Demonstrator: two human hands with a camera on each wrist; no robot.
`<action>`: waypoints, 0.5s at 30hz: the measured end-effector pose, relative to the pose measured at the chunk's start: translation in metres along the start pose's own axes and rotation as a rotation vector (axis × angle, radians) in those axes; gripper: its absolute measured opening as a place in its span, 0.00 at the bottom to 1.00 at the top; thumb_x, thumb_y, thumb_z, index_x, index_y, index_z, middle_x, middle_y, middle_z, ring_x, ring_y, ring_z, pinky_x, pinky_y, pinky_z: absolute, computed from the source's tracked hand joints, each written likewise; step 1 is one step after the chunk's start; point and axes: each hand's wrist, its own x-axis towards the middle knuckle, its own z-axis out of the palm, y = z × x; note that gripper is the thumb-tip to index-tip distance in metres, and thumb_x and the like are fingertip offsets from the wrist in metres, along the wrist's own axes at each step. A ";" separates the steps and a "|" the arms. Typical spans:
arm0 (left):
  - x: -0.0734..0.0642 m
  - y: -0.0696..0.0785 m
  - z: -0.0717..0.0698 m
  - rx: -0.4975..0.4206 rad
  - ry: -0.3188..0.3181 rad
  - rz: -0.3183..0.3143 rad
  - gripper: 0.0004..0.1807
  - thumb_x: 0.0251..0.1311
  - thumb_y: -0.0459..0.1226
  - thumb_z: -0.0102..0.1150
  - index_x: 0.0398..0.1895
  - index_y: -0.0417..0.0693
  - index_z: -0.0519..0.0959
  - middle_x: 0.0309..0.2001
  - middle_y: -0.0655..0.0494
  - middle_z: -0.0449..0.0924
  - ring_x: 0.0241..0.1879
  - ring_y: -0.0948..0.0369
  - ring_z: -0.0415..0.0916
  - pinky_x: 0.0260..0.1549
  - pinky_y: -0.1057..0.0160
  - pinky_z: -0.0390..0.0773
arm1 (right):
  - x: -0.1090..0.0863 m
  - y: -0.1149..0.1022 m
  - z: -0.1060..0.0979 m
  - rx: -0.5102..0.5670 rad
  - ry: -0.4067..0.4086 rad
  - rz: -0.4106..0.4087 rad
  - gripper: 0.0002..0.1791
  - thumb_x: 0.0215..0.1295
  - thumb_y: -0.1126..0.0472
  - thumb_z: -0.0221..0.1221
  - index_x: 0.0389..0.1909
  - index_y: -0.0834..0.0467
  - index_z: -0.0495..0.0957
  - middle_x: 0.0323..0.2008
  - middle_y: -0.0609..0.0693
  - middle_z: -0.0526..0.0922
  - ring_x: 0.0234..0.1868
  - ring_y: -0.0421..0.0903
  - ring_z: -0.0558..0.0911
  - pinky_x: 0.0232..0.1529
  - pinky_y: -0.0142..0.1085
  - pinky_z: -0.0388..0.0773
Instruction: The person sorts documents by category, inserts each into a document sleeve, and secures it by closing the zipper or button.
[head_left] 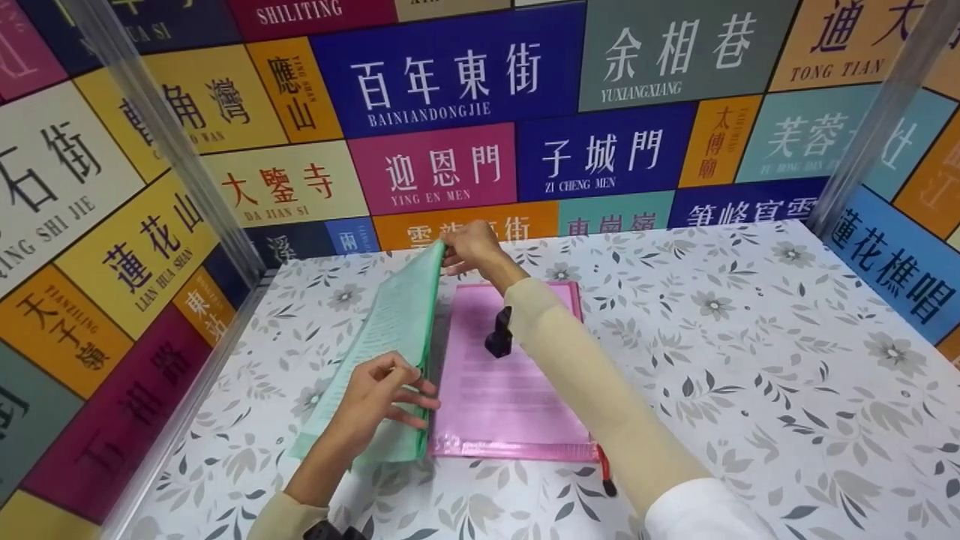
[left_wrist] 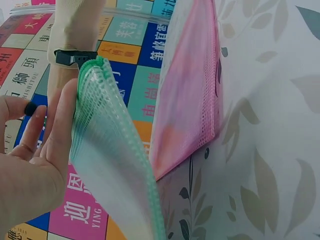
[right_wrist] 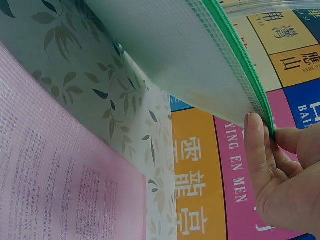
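A green mesh zipper pouch (head_left: 390, 315) with a printed sheet inside stands tilted up on its edge, its green zipper running along the raised side. My right hand (head_left: 472, 247) pinches its far top corner between thumb and fingers, as the right wrist view shows at the zipper (right_wrist: 250, 75). At the near part of that zipper, my left hand (head_left: 382, 394) pinches a small black zipper pull end (left_wrist: 31, 108) between thumb and finger, its other fingers spread beside the mesh. A pink mesh zipper pouch (head_left: 517, 375) with printed paper inside lies flat just right of the green one.
The pink pouch's red zipper pull (head_left: 606, 472) with a black tip hangs off its near right corner. A white table (head_left: 720, 390) with a leaf and flower pattern lies beneath. Panels of coloured signs (head_left: 450, 82) stand behind and to both sides.
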 end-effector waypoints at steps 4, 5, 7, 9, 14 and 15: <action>-0.005 0.001 -0.003 0.004 -0.084 0.003 0.12 0.72 0.36 0.45 0.31 0.42 0.75 0.35 0.47 0.87 0.36 0.50 0.89 0.29 0.48 0.88 | 0.002 0.002 -0.004 0.001 0.014 0.007 0.15 0.73 0.60 0.57 0.46 0.70 0.81 0.23 0.53 0.84 0.25 0.45 0.87 0.28 0.36 0.87; -0.006 0.002 -0.004 0.008 -0.108 0.005 0.12 0.73 0.36 0.46 0.31 0.42 0.75 0.35 0.47 0.87 0.35 0.50 0.89 0.28 0.49 0.87 | 0.002 0.002 -0.004 0.004 0.018 0.009 0.15 0.73 0.60 0.56 0.46 0.70 0.81 0.23 0.53 0.83 0.25 0.44 0.87 0.27 0.36 0.87; -0.009 0.002 -0.006 0.023 -0.158 0.016 0.12 0.72 0.37 0.47 0.32 0.41 0.75 0.33 0.48 0.86 0.34 0.51 0.89 0.27 0.50 0.87 | 0.003 0.003 -0.005 0.010 0.024 0.016 0.15 0.73 0.60 0.56 0.45 0.70 0.81 0.22 0.53 0.83 0.23 0.44 0.86 0.27 0.36 0.86; -0.012 0.003 -0.008 0.039 -0.211 0.033 0.12 0.72 0.37 0.49 0.32 0.38 0.75 0.32 0.49 0.86 0.32 0.52 0.88 0.24 0.52 0.87 | 0.004 0.004 -0.006 0.018 0.027 0.023 0.15 0.73 0.60 0.56 0.44 0.71 0.81 0.21 0.53 0.83 0.22 0.43 0.86 0.26 0.36 0.86; -0.019 0.005 -0.014 0.057 -0.357 0.088 0.15 0.72 0.35 0.49 0.33 0.26 0.71 0.30 0.53 0.87 0.28 0.56 0.87 0.20 0.55 0.85 | 0.005 0.005 -0.008 0.016 0.029 0.029 0.16 0.74 0.59 0.56 0.45 0.71 0.80 0.23 0.54 0.84 0.22 0.44 0.86 0.26 0.36 0.86; -0.020 0.005 -0.016 0.056 -0.394 0.101 0.16 0.72 0.34 0.49 0.33 0.25 0.70 0.30 0.52 0.87 0.28 0.56 0.87 0.19 0.54 0.85 | 0.005 0.005 -0.009 0.013 0.028 0.032 0.16 0.74 0.59 0.56 0.45 0.71 0.81 0.24 0.54 0.84 0.23 0.44 0.86 0.27 0.36 0.86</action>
